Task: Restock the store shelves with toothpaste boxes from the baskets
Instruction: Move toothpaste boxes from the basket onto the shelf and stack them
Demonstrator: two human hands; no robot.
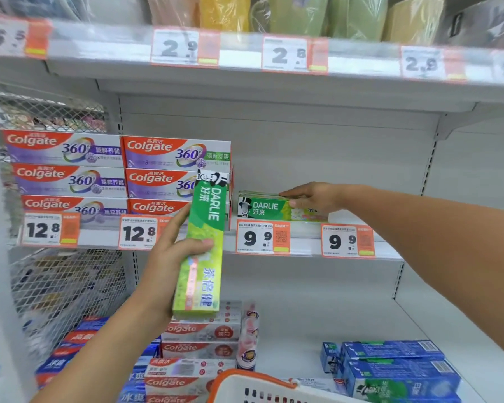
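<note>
A: Status on the middle shelf (303, 242)?

B: Right hand (309, 197) is on a green Darlie box (262, 207) lying flat there, long face out, directly above a 9.9 price tag (262, 237). Fingers draped over its top right end, thumb on the front face. Looks like a light hold to seat or square it, not a carry.

A: Left?

B: Left hand (172, 254) grips a second Darlie box (205, 245) upright, in front of the shelf edge. Thumb across the front face, fingers wrapped behind. Held on end, probably staged so it's ready once the right hand frees up.

A: Why that slot?

B: Bay right of the Colgate 360 stacks (117, 173) is otherwise bare. Colgate sits over the 12.8 tags (138, 234); the 9.9 tags mark the Darlie space. So the flat box starts the row, just beside the Colgate stack with a small gap.

A: Source?

B: White basket with an orange rim (245, 379) at the bottom edge of the view, below the hands. Contents hidden.

A: Progress?

B: Early, I'd say. One box down, one in hand, most of the bay open. The second 9.9 tag (348, 241) has only the placed box's right end above it.

A: Risk?

B: The upright box overlaps the Colgate faces in view; it needs rotating flat before going in.
</note>
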